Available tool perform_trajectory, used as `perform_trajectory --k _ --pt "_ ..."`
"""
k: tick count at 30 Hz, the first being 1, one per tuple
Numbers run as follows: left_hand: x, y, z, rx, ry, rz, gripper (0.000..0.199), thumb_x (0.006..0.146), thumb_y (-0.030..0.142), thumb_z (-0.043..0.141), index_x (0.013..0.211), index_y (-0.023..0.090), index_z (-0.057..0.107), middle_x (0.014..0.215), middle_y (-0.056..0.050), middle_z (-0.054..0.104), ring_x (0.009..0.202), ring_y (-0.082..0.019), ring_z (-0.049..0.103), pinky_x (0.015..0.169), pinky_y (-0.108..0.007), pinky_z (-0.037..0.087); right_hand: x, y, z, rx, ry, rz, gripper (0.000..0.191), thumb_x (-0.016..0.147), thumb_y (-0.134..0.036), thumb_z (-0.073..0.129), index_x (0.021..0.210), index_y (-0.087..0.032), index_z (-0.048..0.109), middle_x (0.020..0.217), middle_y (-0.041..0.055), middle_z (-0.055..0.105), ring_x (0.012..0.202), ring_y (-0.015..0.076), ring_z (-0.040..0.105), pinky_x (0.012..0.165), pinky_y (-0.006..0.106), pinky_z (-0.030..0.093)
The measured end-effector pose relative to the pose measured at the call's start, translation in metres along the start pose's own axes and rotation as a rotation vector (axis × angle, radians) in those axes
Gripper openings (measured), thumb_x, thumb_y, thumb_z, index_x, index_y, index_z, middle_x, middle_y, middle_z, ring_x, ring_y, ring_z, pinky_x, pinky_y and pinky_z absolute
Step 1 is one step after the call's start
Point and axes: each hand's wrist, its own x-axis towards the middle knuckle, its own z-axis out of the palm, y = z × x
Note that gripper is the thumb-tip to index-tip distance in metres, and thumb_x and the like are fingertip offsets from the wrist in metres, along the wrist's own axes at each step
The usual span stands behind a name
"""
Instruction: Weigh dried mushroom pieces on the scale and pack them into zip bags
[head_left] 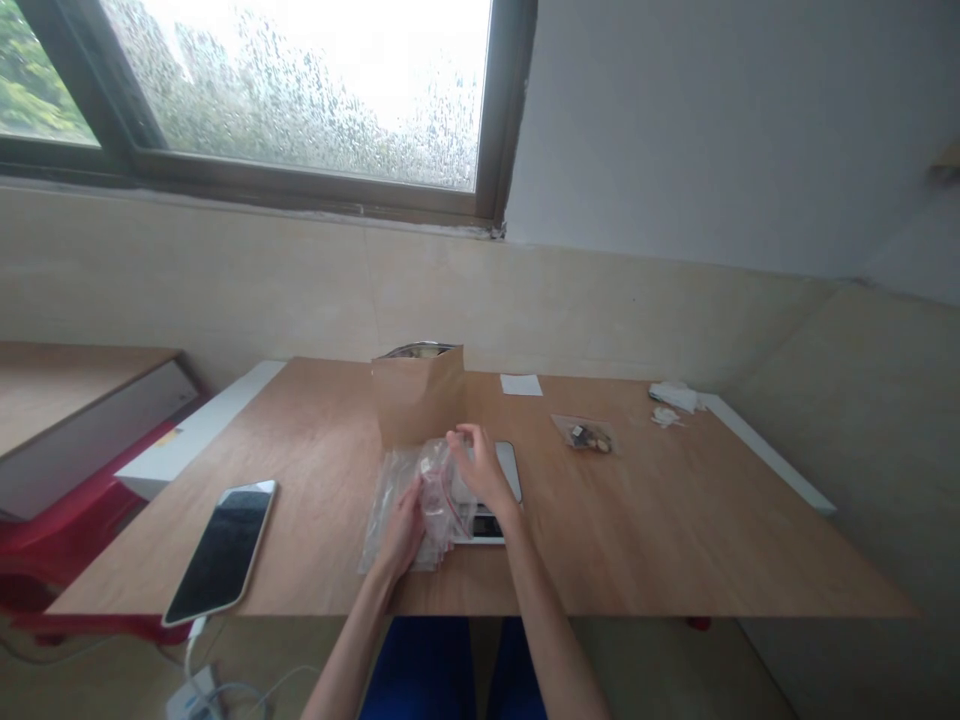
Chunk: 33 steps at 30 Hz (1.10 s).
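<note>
A brown paper bag (420, 400) stands upright on the wooden tabletop (637, 540), its mouth parted to show a silvery lining; what lies deeper inside is too small to make out. On the wearer's side of the paper bag, a stack of clear plastic bags (375, 515) lies flat, thin, glossy and overlapping, so their number cannot be told.

The left hand (405, 525) is clamped on a crinkled clear bag (435, 495) with a red line along one edge, held over the stack just in front of the paper bag. The right hand (480, 465) is raised at that bag's upper edge, fingers bent; whether its fingertips pinch the film or stand apart cannot be told. Beneath the right hand, nearer the wearer than the paper bag and to its right, sits a flat scale (509, 470) with a pale plate and dark display, partly covered by the hand and film.

Farther right of the paper bag, a small transparent pouch (600, 438) holds dark and tan pieces, hard to identify. A white paper slip (520, 385) lies just right of the paper bag, and a dark-screened, rounded-corner device (223, 550) lies well to its left.
</note>
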Motion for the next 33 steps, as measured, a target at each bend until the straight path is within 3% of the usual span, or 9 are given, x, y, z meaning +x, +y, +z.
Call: perform_trajectory --k 3,8,14,16,19,22,24,30,33 --pt "0.0 -0.001 0.004 0.161 0.05 0.123 0.018 0.071 0.034 0.069 0.078 0.018 0.068 0.077 -0.003 0.067 0.069 -0.016 0.059 0.06 -0.023 0.046 -0.019 0.014 0.0 0.092 -0.038 0.179 0.035 0.084 -0.046 0.048 0.099 -0.017 0.057 0.087 0.0085 0.067 0.081 0.0205 0.063 0.075 0.032 0.048" --pt "-0.008 0.01 0.018 0.48 0.035 0.276 0.032 0.073 0.045 0.063 0.08 0.015 0.068 0.069 0.0 0.06 0.064 -0.013 0.052 0.059 -0.021 0.04 -0.021 0.02 -0.017 0.353 0.035 0.19 0.057 0.085 -0.061 0.033 0.091 -0.013 0.064 0.071 0.0098 0.07 0.069 0.0214 0.065 0.066 0.031 0.049" --pt "-0.022 0.033 0.021 0.67 0.279 0.501 0.038 0.08 0.052 0.049 0.084 0.017 0.062 0.066 0.002 0.052 0.061 -0.012 0.046 0.058 -0.022 0.037 -0.02 0.015 -0.044 0.535 0.225 0.28 0.064 0.082 -0.067 0.029 0.085 -0.013 0.064 0.068 0.01 0.07 0.053 0.0152 0.06 0.05 0.025 0.046" --pt "-0.027 0.038 0.022 0.716 0.286 0.504 0.038 0.081 0.053 0.048 0.086 0.018 0.062 0.063 0.003 0.049 0.058 -0.012 0.043 0.056 -0.022 0.036 -0.027 0.013 -0.044 0.576 0.154 0.323 0.061 0.082 -0.067 0.032 0.09 -0.014 0.063 0.078 0.0102 0.07 0.059 0.015 0.062 0.049 0.024 0.046" --pt "-0.031 0.04 0.027 0.738 0.313 0.526 0.039 0.082 0.053 0.045 0.09 0.018 0.061 0.064 0.003 0.048 0.058 -0.012 0.044 0.056 -0.022 0.037 -0.044 0.012 -0.033 0.608 -0.128 0.377 0.055 0.077 -0.064 0.046 0.104 -0.018 0.056 0.087 0.0074 0.068 0.065 0.0146 0.063 0.046 0.022 0.046" --pt "-0.032 0.038 0.03 0.762 0.363 0.547 0.041 0.083 0.054 0.043 0.092 0.017 0.06 0.061 0.004 0.045 0.055 -0.012 0.044 0.053 -0.022 0.037 -0.06 0.011 -0.019 0.636 -0.393 0.387 0.054 0.069 -0.053 0.064 0.108 -0.019 0.049 0.073 -0.0005 0.065 0.058 0.0119 0.06 0.048 0.02 0.044" --pt "-0.033 0.038 0.029 0.8 0.387 0.548 0.042 0.083 0.054 0.042 0.092 0.017 0.06 0.059 0.004 0.045 0.052 -0.012 0.045 0.051 -0.023 0.037 -0.067 0.011 -0.014 0.683 -0.489 0.378 0.05 0.068 -0.048 0.068 0.103 -0.019 0.048 0.063 -0.0046 0.062 0.051 0.0103 0.057 0.049 0.021 0.042" --pt "-0.033 0.045 0.019 0.916 0.392 0.543 0.041 0.082 0.055 0.041 0.088 0.019 0.059 0.075 -0.003 0.063 0.062 -0.017 0.056 0.056 -0.026 0.042 -0.074 0.024 -0.019 0.731 -0.576 0.318 0.042 0.072 -0.043 0.066 0.101 -0.018 0.048 0.059 -0.0054 0.06 0.047 0.0099 0.056 0.053 0.022 0.042" --pt "-0.029 0.045 0.008 1.009 0.413 0.488 0.041 0.085 0.053 0.036 0.09 0.019 0.058 0.075 -0.004 0.063 0.066 -0.02 0.059 0.059 -0.028 0.043 -0.064 0.045 -0.031 0.558 -0.47 0.268 0.033 0.08 -0.043 0.054 0.102 -0.018 0.052 0.062 -0.002 0.061 0.058 0.0138 0.06 0.057 0.025 0.045"
